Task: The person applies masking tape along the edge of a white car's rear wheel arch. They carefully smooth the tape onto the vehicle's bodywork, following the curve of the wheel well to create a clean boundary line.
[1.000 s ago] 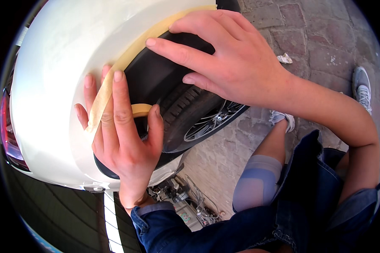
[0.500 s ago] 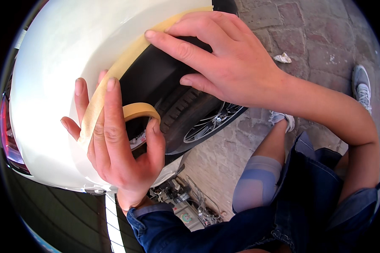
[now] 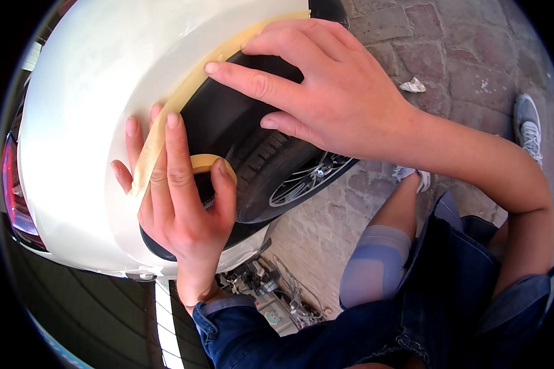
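Note:
A strip of yellow masking tape (image 3: 191, 86) runs along the wheel arch edge of a white car body panel (image 3: 74, 123). Its far part lies on the edge; the near end passes between the fingers of my left hand (image 3: 188, 212). That hand holds the tape roll (image 3: 202, 162) between thumb and palm, mostly hidden behind the fingers. With fingers stretched out, my right hand (image 3: 345, 92) rests its index fingertip on the strip and holds nothing. Below the strip are the dark arch liner (image 3: 212, 104) and the tyre (image 3: 255, 169).
The spoked wheel rim (image 3: 308, 181) faces a stone-paved floor (image 3: 468, 67). A crumpled white scrap (image 3: 412, 85) lies there. Near the bumper stands a grey box (image 3: 274, 310) with cables and metal parts. A red tail light (image 3: 18, 184) is at the left.
My left hand has shifted slightly right with the tape roll, closer to the arch edge. The right index fingertip has slid a little down and left along the strip.

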`<action>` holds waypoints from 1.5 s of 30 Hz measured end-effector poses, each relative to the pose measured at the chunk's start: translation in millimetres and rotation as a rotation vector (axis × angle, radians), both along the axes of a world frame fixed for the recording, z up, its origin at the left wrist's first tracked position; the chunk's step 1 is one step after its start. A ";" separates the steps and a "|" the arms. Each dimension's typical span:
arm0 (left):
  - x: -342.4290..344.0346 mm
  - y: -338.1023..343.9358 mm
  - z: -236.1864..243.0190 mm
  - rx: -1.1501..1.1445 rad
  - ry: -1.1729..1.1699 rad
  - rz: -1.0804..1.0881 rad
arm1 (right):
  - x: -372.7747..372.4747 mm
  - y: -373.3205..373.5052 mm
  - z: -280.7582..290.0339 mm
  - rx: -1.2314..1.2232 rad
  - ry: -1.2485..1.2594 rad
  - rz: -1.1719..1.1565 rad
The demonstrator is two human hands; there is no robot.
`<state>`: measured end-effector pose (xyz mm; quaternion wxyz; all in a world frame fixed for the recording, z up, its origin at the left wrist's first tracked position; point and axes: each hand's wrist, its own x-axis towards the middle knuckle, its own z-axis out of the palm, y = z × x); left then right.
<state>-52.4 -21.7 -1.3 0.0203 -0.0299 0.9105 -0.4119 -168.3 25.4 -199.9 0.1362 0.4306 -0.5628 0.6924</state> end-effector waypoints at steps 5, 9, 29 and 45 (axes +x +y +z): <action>0.5 0.7 0.2 -0.016 -0.008 0.000 | 1.4 -0.6 0.6 0.007 0.011 -0.017; -0.9 0.3 0.8 -0.003 -0.002 -0.015 | 3.6 1.4 3.8 0.007 0.006 -0.040; -4.2 1.6 -1.5 0.027 0.029 -0.011 | -6.8 -9.3 -3.3 -0.089 0.076 -0.078; -6.0 5.2 14.8 0.059 -0.080 -0.005 | 25.3 16.5 25.1 0.035 -0.344 0.661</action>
